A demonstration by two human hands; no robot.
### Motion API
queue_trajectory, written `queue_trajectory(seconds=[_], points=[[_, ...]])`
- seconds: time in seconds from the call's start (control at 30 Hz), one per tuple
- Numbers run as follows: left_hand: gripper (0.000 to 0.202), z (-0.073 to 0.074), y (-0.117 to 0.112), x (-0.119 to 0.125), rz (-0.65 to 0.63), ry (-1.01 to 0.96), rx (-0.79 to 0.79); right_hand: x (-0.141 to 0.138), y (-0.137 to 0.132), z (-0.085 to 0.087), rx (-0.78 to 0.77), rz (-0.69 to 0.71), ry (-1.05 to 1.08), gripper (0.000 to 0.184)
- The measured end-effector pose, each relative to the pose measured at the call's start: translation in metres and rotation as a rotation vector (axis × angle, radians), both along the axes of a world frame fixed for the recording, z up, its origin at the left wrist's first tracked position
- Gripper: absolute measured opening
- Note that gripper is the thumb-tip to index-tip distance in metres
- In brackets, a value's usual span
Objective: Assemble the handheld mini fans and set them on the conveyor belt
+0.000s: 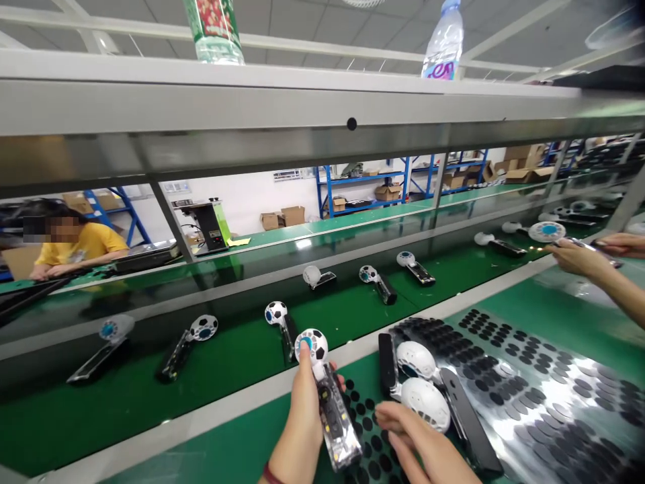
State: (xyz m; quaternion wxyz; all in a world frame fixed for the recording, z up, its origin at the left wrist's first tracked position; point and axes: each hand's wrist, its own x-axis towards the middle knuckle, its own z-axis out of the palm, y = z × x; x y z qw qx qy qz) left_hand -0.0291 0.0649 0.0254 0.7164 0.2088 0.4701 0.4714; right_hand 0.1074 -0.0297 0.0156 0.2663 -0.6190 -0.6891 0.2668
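Note:
My left hand (303, 403) is closed around a handheld fan (336, 420), its thumb on the round football-patterned head. The fan's handle is dark and glossy, with small parts showing on its face. My right hand (418, 440) is over the bench with fingers bent and a gap between thumb and fingers; nothing shows in it. Beneath it lies a sheet of black round stickers (375, 442). Just beyond my right hand, two more fans with white vented heads (426, 402) and dark handles (466, 417) lie side by side.
Across the front runs a green conveyor belt (226, 396) carrying several spaced-out fans (204, 327). A larger sticker sheet (549, 386) covers the bench at right. A co-worker's hands (579, 259) hold a fan there. Overhead is a shelf (302, 107) with two bottles. Another person (95, 245) sits far left.

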Motion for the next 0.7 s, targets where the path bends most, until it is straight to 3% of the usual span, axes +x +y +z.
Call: queue_trajectory(seconds=[0.17,0.3,0.5,0.7], points=[[0.062,-0.018,-0.003,-0.001,-0.117,0.034,0.034,-0.012,0.038,-0.002,-0.080,0.015,-0.350,0.049],[0.056,-0.022,-0.008,-0.003,-0.127,0.107,0.049,-0.026,0.051,-0.009,-0.114,-0.003,-0.463,0.044],[0.064,-0.031,0.000,-0.013,-0.156,0.209,0.063,-0.021,0.063,-0.011,-0.145,0.093,-0.493,0.037],[0.060,-0.032,0.012,0.002,-0.020,0.050,0.052,-0.013,0.080,-0.015,-0.173,0.105,-0.460,0.035]])
